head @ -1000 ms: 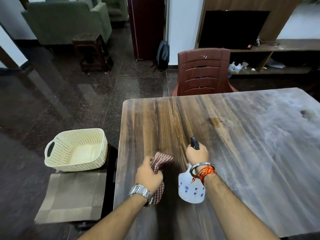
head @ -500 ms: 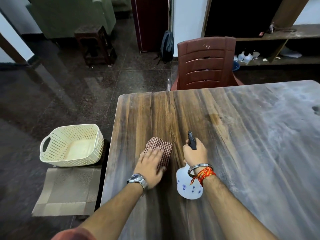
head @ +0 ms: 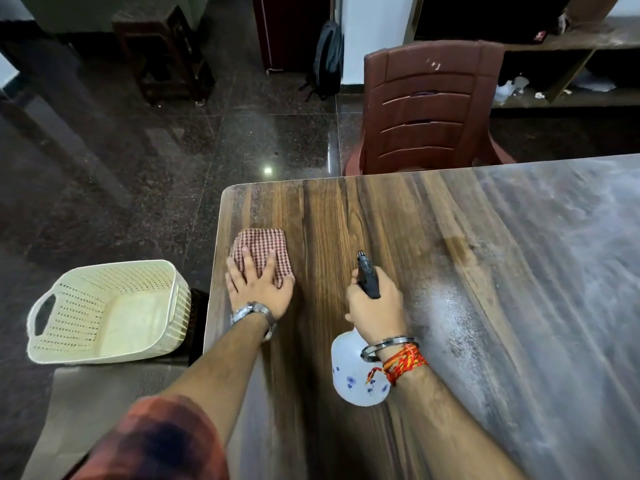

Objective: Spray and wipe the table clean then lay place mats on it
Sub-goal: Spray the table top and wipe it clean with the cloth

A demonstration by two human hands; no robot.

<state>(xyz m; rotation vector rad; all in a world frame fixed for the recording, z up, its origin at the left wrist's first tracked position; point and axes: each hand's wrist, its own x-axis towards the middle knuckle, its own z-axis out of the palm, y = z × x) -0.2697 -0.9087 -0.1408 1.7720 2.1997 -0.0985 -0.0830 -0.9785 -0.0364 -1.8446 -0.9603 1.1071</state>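
A wooden table [head: 346, 216] fills the right half of the view; its left part is dark and clean, its right part dusty grey-white. My left hand [head: 258, 287] lies flat with spread fingers on a red-and-white checked cloth [head: 260, 245], pressing it onto the table near the far left corner. My right hand [head: 375, 308] grips the black trigger head of a white spray bottle [head: 353, 379] with blue flowers, nozzle pointing away from me. Grey place mats [head: 90, 400] lie stacked below the table's left side.
A cream perforated basket [head: 107, 311] sits on the place mats at the left. A brown plastic chair [head: 429, 109] stands at the table's far edge. Dark polished floor spreads to the left; a wooden stool [head: 162, 50] and a backpack [head: 327, 60] stand farther back.
My left hand went from clutching the bunched cloth to pressing it flat, then slid it forward and left toward the table corner. My right hand with the bottle stayed about in place.
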